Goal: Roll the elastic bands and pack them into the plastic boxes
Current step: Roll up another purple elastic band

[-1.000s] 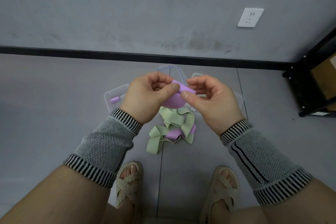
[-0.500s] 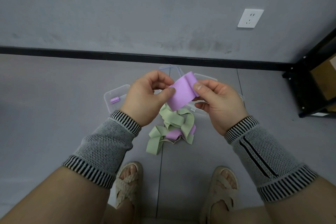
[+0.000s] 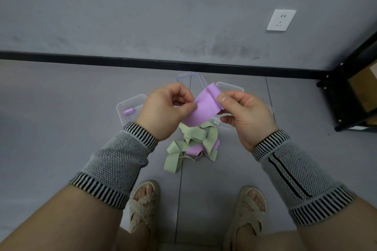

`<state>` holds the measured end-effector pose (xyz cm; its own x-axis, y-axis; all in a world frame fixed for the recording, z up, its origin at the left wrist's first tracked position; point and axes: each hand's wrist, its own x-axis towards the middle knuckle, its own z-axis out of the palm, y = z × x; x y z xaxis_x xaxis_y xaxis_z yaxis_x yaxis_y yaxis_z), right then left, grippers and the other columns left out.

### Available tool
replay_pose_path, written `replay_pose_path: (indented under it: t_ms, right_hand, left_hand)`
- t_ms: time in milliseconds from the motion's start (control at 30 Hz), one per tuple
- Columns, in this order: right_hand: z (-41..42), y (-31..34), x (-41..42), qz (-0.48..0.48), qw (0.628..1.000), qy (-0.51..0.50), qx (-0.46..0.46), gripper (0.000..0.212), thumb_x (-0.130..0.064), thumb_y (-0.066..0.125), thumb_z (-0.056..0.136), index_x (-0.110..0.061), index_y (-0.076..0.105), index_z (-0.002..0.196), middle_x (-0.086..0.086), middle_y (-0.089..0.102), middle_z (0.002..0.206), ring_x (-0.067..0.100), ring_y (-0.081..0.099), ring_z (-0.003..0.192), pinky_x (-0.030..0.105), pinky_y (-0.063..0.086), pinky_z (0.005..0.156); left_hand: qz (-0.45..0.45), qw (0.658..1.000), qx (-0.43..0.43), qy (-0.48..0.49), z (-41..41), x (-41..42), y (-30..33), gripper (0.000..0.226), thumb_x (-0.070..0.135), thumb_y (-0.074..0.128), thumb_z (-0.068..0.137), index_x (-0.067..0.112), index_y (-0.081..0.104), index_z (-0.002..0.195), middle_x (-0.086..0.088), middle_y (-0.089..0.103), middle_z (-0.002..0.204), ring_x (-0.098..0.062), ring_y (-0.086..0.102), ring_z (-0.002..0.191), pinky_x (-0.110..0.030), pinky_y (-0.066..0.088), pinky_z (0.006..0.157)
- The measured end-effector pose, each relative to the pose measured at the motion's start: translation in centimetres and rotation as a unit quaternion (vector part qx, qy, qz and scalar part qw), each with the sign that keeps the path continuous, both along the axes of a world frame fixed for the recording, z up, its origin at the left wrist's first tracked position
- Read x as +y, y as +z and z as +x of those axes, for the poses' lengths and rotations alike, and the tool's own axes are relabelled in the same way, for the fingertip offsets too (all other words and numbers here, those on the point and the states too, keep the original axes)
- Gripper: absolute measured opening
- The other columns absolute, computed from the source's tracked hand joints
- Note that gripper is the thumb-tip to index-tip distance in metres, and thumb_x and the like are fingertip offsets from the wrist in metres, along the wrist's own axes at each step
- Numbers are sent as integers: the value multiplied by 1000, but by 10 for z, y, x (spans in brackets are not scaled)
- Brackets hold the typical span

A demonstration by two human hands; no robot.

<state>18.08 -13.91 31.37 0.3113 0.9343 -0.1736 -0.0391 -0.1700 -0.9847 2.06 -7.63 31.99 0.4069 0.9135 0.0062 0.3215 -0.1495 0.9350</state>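
Looking down from the head view, you held the purple band [image 3: 205,107] in the air between both hands, above the pile of loose bands [image 3: 191,144] on the floor. Your left hand [image 3: 165,111] pinched its lower left edge with the thumb. Your right hand [image 3: 243,115] pinched the folded upper end, where a roll was perhaps starting, though the fold hid this. The band's long axis ran from upper right down to lower left, so the free length lay toward your left hand. The open plastic box [image 3: 127,106], holding one rolled band [image 3: 128,111], stood nearer to your left hand.
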Motion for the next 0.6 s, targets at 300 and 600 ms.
replay_pose_path:
  t_ms: [300, 600]
  right_hand:
    - [2, -6, 2, 2, 997, -18, -71, 13, -22, 59, 92, -19, 67, 83, -6, 65, 71, 2, 60, 64, 24, 48, 65]
    - [2, -5, 1, 23, 993, -51, -106, 14, -23, 62, 90, -22, 66, 77, -6, 65, 65, -2, 59, 57, 18, 48, 59]
  left_hand:
    - [67, 997, 10, 43, 2, -7, 6, 27, 7, 75, 76, 27, 60, 64, 17, 64, 68, 5, 59, 61, -10, 47, 61]
    - [68, 992, 46, 97, 6, -7, 3, 26, 14, 77, 74, 28, 59, 62, 6, 68, 68, -12, 63, 63, -31, 57, 66]
